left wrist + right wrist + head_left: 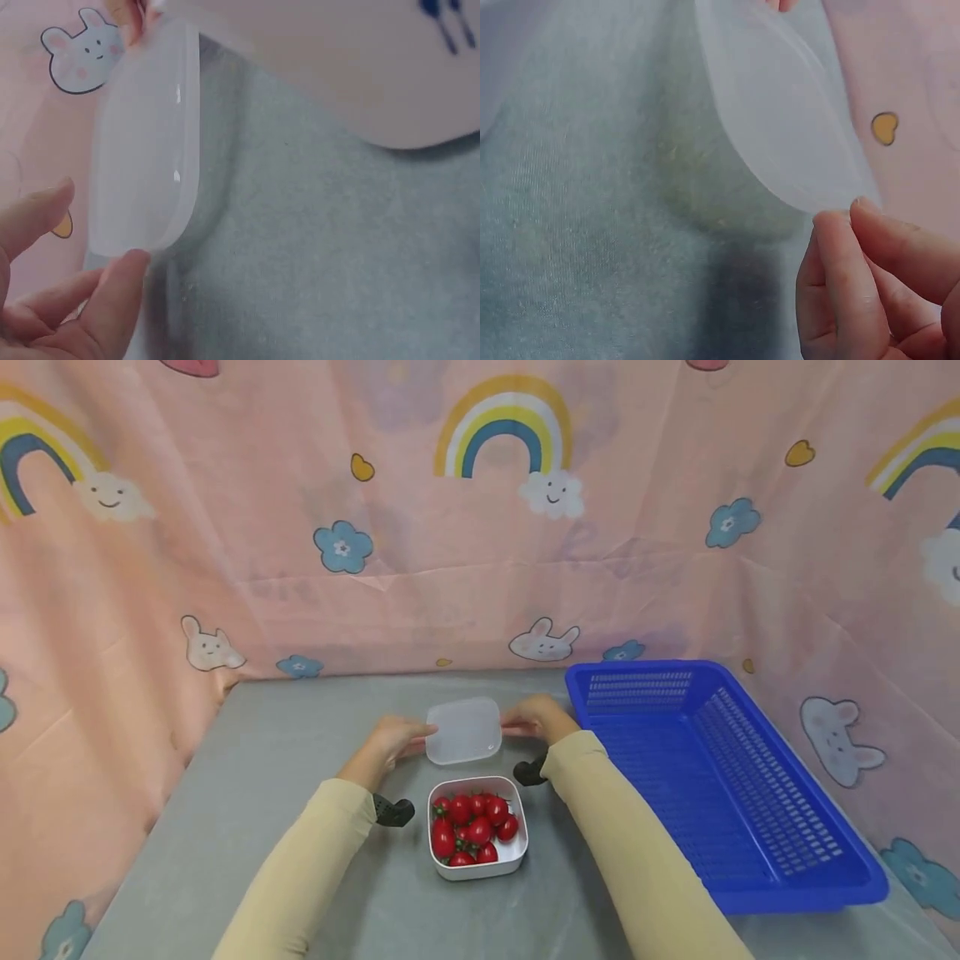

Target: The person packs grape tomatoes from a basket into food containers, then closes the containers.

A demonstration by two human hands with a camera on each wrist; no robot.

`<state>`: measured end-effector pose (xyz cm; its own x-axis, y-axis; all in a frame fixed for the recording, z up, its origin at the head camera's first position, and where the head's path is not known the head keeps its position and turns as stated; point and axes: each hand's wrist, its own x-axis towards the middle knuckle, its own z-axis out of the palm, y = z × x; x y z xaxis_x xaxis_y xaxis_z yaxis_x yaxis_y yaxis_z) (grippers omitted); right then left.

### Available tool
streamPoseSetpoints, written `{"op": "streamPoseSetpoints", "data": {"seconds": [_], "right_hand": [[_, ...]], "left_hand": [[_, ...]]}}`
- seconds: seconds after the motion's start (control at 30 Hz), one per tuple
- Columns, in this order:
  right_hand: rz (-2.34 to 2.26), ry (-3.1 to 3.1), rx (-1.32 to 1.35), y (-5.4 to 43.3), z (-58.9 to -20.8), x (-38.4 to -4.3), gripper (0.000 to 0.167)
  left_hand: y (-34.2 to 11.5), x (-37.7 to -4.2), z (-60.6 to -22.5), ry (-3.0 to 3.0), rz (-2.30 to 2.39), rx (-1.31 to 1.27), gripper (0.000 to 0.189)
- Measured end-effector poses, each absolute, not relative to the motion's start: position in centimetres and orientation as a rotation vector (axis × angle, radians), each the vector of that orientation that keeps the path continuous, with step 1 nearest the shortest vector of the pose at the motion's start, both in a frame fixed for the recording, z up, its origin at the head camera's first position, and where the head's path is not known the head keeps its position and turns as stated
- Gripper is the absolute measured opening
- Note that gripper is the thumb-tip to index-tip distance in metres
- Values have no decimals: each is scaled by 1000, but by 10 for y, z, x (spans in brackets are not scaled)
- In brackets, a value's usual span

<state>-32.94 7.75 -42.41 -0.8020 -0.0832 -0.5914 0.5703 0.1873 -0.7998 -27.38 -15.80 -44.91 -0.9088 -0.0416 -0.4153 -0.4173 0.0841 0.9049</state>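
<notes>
A translucent plastic lid (463, 732) is held tilted, close over the grey table, beyond a white box (480, 874) of small red tomatoes (478, 832). At the lid's left edge is my left hand (392, 740). In the left wrist view one fingertip (137, 259) touches the lid's corner, while another digit stands apart from it. My right hand (542, 718) pinches the opposite edge of the lid between its fingertips (864, 204). Several tomatoes keep their green stems, and part of the box's white floor shows at its right side.
A large blue plastic basket (806, 897) with slotted walls stands to the right, close to my right forearm. Behind the grey table (247, 760) hangs a pink curtain (420, 602) with rainbows and rabbits. Black wrist mounts (393, 812) project toward the box.
</notes>
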Motion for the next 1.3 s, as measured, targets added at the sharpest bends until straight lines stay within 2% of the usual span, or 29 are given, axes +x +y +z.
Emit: {"op": "streamPoseSetpoints", "data": {"seconds": [0.27, 0.5, 0.8, 1.3], "right_hand": [[-1678, 1929, 250, 85, -406, -315, 39], [-1672, 1966, 207, 82, -388, -304, 41], [-1651, 2035, 136, 93, -392, -288, 42], [-1783, 2146, 132, 98, -393, -257, 38]], "left_hand": [[-175, -268, -445, 1963, 2075, -263, 47], [-182, -259, -433, 1919, 2134, -239, 44], [-179, -241, -423, 1898, 2112, -186, 42], [-174, -225, -410, 2227, 1965, -42, 31]]}}
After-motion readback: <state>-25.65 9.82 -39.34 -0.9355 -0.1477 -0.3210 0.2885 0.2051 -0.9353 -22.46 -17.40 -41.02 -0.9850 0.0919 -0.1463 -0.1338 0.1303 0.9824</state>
